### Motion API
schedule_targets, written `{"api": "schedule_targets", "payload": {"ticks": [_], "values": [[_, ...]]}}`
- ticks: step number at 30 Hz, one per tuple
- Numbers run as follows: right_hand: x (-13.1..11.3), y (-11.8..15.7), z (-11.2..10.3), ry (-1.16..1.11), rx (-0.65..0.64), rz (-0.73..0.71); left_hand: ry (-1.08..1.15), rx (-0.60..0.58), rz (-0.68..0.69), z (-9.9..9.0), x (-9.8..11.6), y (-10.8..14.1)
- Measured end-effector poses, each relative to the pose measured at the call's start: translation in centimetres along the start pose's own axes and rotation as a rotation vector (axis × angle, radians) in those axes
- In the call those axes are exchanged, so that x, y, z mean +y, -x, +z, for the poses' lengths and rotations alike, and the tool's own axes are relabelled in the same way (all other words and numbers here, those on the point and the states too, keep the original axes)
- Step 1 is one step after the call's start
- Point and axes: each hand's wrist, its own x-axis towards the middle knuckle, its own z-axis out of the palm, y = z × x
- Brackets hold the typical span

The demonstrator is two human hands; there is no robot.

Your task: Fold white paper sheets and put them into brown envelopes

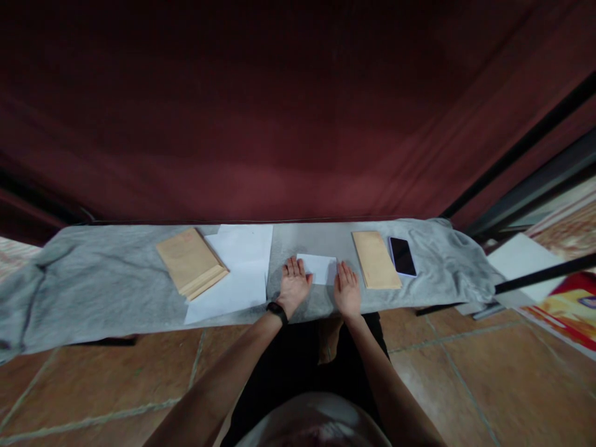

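Observation:
A small white folded sheet of paper (320, 269) lies flat on the grey cloth in front of me. My left hand (294, 284) rests at its left edge, fingers stretched out and flat, a dark band on the wrist. At the right edge lies my right hand (347, 289), also flat with fingers extended. Neither hand grips anything. Left of my hands are larger white paper sheets (244, 267), partly under a stack of brown envelopes (189, 257). To the right of my right hand sits another pile of brown envelopes (376, 261).
A phone (403, 256) with a dark screen lies beside the right envelopes. Grey cloth (116, 279) covers the long narrow table. A dark red panel (288, 155) rises along its far edge. At the far right is a red and yellow printed package (572, 304).

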Motion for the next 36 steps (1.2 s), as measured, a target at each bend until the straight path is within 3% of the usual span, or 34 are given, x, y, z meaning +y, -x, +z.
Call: {"api": "schedule_targets", "payload": {"ticks": [4, 7, 18, 26, 32, 36], "values": [[-0.8, 1.4, -1.1, -0.024, -0.149, -0.147, 0.024, 0.003, -0.004, -0.2, 0.1, 0.1], [-1.5, 2.3, -1.7, -0.001, -0.218, -0.177, 0.057, 0.026, -0.005, -0.1, -0.1, 0.2], [-1.7, 3.7, -2.2, 0.084, -0.149, -0.088, 0.16, 0.115, -0.045, 0.2, -1.3, 1.2], [-1.8, 4.1, -2.0, 0.088, -0.109, -0.064, 0.158, 0.168, -0.162, -1.1, -1.2, 2.1], [-2.0, 4.0, -2.2, 0.08, -0.093, -0.062, 0.287, 0.088, -0.248, -2.8, -1.0, 1.4], [-2.1, 4.0, -2.3, 0.071, -0.087, -0.058, 0.392, 0.03, -0.276, -2.9, -1.3, 0.3]]}}
